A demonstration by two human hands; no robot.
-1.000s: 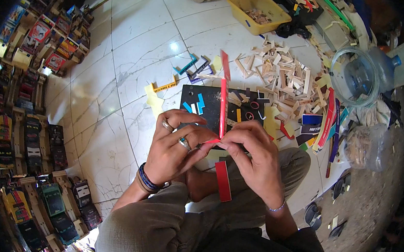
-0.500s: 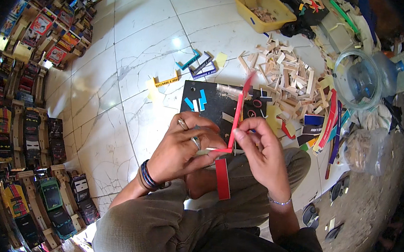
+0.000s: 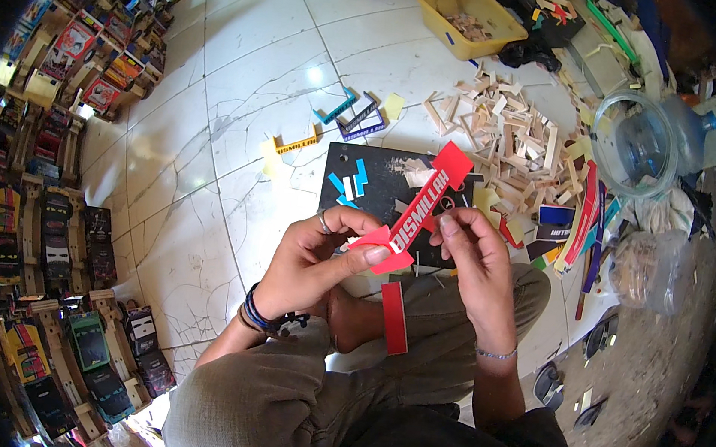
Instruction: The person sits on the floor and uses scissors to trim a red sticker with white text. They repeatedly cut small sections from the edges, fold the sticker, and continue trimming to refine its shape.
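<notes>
A red printed sticker strip [image 3: 422, 212] with light lettering slants over the dark board [image 3: 356, 159]. My left hand [image 3: 320, 259] grips its lower end, where red flaps stick out, with the thumb on top and the fingers beneath. My right hand [image 3: 476, 265] is closed in a pinch at the strip's right edge, by a small red flap. Whatever backs the strip is hidden. Below my hands, a plain red rectangular piece [image 3: 395, 317] lies by my leg. Small blue pieces [image 3: 359, 172] rest on the board.
Beyond the board lies a heap of small wooden pieces [image 3: 521, 136], with a yellow tub [image 3: 472, 28] behind. Yellow, blue and dark lettered brackets [image 3: 296, 146] sit on the tiles. Coloured strips [image 3: 583, 211] and a clear plastic bag [image 3: 651, 269] are at right. Toy trucks [image 3: 92, 344] line the left.
The red strip has turned from edge-on to show its lettered face. My left hand has rolled so its thumb lies on top, and my right hand has shifted slightly right.
</notes>
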